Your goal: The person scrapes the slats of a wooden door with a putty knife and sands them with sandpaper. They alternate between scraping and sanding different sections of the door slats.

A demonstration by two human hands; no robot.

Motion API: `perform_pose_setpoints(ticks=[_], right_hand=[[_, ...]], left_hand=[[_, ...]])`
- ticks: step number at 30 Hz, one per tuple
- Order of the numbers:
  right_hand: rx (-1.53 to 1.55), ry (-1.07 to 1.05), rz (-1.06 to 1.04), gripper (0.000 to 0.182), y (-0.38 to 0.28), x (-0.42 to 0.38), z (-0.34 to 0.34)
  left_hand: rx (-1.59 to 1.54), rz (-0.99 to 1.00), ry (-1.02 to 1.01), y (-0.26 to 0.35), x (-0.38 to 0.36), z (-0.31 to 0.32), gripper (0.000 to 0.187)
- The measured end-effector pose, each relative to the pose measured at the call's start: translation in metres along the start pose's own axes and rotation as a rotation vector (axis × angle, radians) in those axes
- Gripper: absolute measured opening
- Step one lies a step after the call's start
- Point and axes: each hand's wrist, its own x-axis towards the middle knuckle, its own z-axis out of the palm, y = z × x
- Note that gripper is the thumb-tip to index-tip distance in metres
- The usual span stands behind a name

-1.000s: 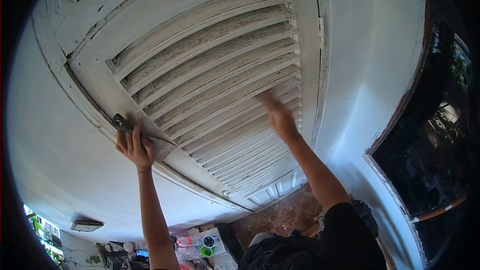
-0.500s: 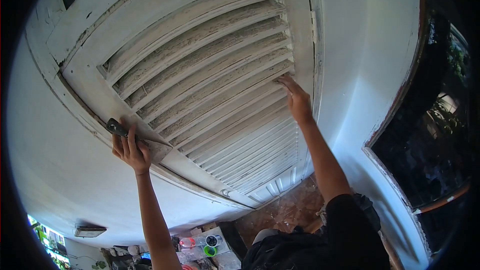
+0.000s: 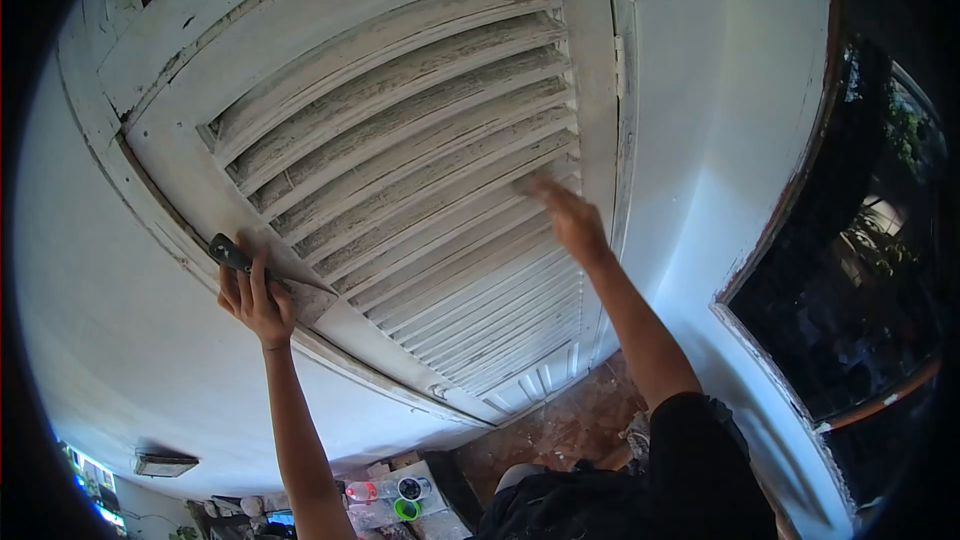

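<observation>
My left hand (image 3: 258,308) is closed around a scraper (image 3: 232,254) with a dark handle. Its wide, dull blade lies near the left stile of a white louvered door (image 3: 590,0). On the right side, my right hand (image 3: 572,220) is at the slats (image 3: 430,165), its fingers together and blurred by motion. A greyish smear shows at the fingertips; I cannot make out what it is. The upper slats carry grey-brown dirt and worn paint, while the lower ones look whiter.
A hinge (image 3: 619,65) joins the door to its frame on the right. Beyond the wall is a dark window (image 3: 850,270). Below, bottles (image 3: 370,491) and a green-rimmed container (image 3: 407,509) stand on a surface, beside a brown tiled floor (image 3: 560,430).
My right hand has moved left along the slats, away from their right end, and is now blurred. My left hand keeps its place with the scraper. The view has shifted slightly.
</observation>
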Motion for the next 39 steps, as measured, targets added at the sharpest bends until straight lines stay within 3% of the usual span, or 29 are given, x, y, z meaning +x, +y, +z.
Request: perform_pose_setpoints(ticks=[2,5,7,9,10,13,15,17,21,22,23,26,28,32,34,35,37,39], right_hand=[[0.046,-0.03,0.168,0.04,0.006,0.017,-0.011],[-0.02,0.098,0.065,0.037,-0.01,-0.003,0.022],[-0.046,0.039,-0.017,0.039,-0.014,-0.005,0.01],[0.346,0.014,0.148,0.041,0.009,0.001,0.004],[0.019,0.081,0.106,0.048,0.01,0.011,-0.006],[-0.18,0.192,0.059,0.055,-0.004,0.006,0.018],[-0.085,0.136,-0.022,0.061,-0.006,0.0,0.018],[-0.054,-0.189,-0.028,0.062,-0.001,-0.006,-0.003],[-0.063,0.096,0.061,0.06,-0.005,0.002,0.015],[-0.028,0.094,0.041,0.057,-0.023,0.0,0.017],[-0.056,-0.041,0.033,0.052,-0.04,-0.005,0.014],[-0.048,-0.032,-0.009,0.051,-0.026,0.006,0.015],[-0.048,-0.111,0.088,0.048,-0.024,0.016,0.01],[-0.076,0.015,0.09,0.045,-0.031,0.01,0.014],[-0.133,-0.022,-0.074,0.042,-0.031,0.007,0.004],[-0.13,-0.019,-0.078,0.042,-0.024,0.009,0.003],[-0.154,-0.136,0.122,0.05,-0.008,0.014,0.003],[-0.151,-0.08,0.056,0.051,-0.01,0.012,0.011]], left_hand=[[0.005,0.01,0.005,-0.002,0.0,0.003,0.043],[0.01,0.012,0.016,-0.005,0.0,0.004,0.043],[-0.002,0.019,0.004,-0.001,-0.004,0.001,0.043],[-0.014,0.0,0.028,0.001,0.002,0.001,0.044],[-0.016,0.011,0.035,0.001,0.004,0.002,0.044],[-0.005,0.01,0.04,0.0,0.002,0.002,0.043],[-0.007,0.02,0.052,-0.001,0.0,0.003,0.043],[-0.003,0.021,0.027,-0.001,-0.005,0.001,0.042],[0.002,0.0,0.026,-0.002,0.0,0.003,0.042],[-0.007,-0.007,0.024,-0.001,-0.001,0.003,0.043],[-0.009,-0.008,0.025,0.0,-0.001,0.004,0.043],[-0.005,0.001,0.028,0.0,-0.001,0.003,0.043],[0.016,0.001,0.03,0.0,-0.001,0.004,0.043],[0.023,0.006,0.037,0.0,-0.002,0.006,0.043],[0.023,-0.004,0.019,0.001,-0.003,0.004,0.043],[0.028,-0.004,0.021,0.0,-0.002,0.005,0.043],[0.002,0.013,0.037,0.0,-0.002,0.004,0.043],[0.0,0.021,0.027,0.0,-0.001,0.003,0.043]])
